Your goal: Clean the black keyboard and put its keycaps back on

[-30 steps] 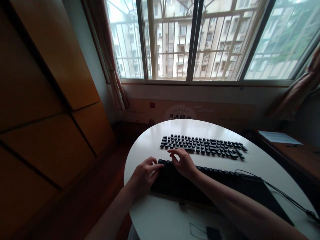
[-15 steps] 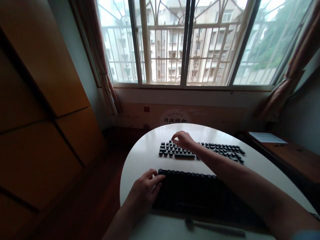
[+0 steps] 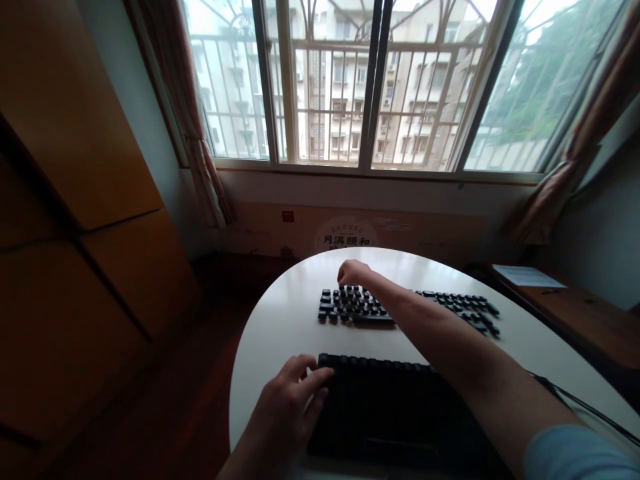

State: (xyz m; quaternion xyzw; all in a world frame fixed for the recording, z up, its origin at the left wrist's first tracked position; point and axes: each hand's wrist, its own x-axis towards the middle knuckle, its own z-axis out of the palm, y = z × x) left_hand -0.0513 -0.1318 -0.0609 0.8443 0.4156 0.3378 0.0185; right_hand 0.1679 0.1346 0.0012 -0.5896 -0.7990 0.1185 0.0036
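A black keyboard [image 3: 385,407] lies at the near side of the round white table, a row of keys along its far edge. My left hand [image 3: 295,393] is closed on its far left corner, thumb on top and fingers at the side. Beyond it, loose black keycaps [image 3: 327,307] lie in rows laid out like a keyboard, with a long space bar keycap [image 3: 374,321] in front. My right hand [image 3: 355,272] reaches across to the back left of these rows, its fingers pinched down at a keycap. My right forearm hides the middle of the rows.
The white table [image 3: 280,313] has a rounded far edge. A black cable [image 3: 575,400] runs along its right side. To the right, papers [image 3: 529,275] lie on a brown wooden surface. A wooden cabinet [image 3: 145,267] stands at the left, and a barred window is ahead.
My right hand has shifted slightly left at the back row, fingers still pinched. My left hand stays on the keyboard corner. The view has tilted; the rod-like tool in front has left it.
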